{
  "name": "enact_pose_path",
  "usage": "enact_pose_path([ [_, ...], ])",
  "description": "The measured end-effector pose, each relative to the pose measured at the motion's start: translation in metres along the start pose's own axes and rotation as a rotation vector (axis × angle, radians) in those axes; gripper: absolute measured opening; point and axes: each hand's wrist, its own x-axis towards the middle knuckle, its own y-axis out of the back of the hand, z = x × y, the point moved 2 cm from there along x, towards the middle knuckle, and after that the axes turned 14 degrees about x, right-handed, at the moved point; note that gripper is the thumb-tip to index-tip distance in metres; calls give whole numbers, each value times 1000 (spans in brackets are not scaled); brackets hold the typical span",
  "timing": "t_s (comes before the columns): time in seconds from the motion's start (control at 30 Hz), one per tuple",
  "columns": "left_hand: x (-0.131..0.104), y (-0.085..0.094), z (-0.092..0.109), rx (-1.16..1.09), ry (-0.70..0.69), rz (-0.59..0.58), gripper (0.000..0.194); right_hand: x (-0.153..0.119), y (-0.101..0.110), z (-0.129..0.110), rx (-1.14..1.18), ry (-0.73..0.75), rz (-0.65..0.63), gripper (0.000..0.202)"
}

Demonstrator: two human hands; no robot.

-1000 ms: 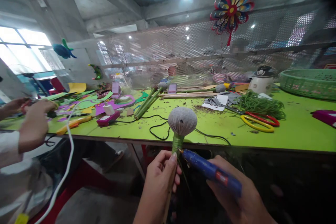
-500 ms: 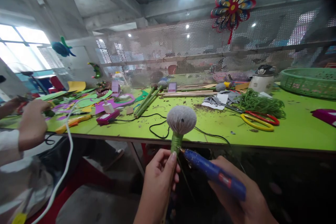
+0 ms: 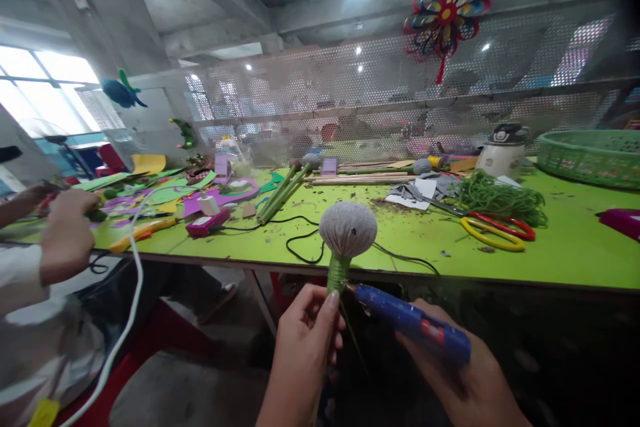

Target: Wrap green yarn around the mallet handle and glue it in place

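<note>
My left hand (image 3: 309, 333) is closed around the stem of a stick with a round grey cloth head (image 3: 349, 229). Green yarn (image 3: 338, 272) is wound about the neck just below the head, and a loose strand hangs down from it. In my right hand (image 3: 450, 360) is a blue hot glue gun (image 3: 410, 320), its nozzle pointing left at the lower end of the green winding. Whether the tip touches the yarn I cannot tell. The stick's lower part is mostly hidden by my left hand.
On the green table (image 3: 575, 247) lie scissors (image 3: 493, 233), a heap of green yarn (image 3: 503, 199), grey cloth scraps (image 3: 435, 185), wooden sticks (image 3: 360, 179) and green-wrapped stems (image 3: 283, 197). A green basket (image 3: 590, 163) stands right. At left, a co-worker's hand (image 3: 70, 220) is near cut sheets.
The glue gun's nozzle has drawn slightly right and down from the green winding. Both hands keep their grip. The whole view has shifted a little.
</note>
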Motion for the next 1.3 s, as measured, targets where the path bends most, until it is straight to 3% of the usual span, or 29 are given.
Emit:
enact_pose_path([
  [0.4, 2, 2, -5, -103, 31, -57, 29, 0, 3, -4, -16, -6, 41, 26],
  [0.6, 2, 2, -8, -137, 56, -145, 28, 3, -2, -3, 51, -18, 51, 24],
  [0.87, 1, 5, -8, -198, 98, -177, 27, -13, 7, 16, -47, -30, 61, 34],
  [1.13, 1, 0, -9, -206, 95, -196, 27, -6, 4, 4, -14, 20, 43, 31],
  [1.3, 1, 1, -9, -198, 111, -190, 27, -9, 6, 10, -67, 47, 14, 32],
])
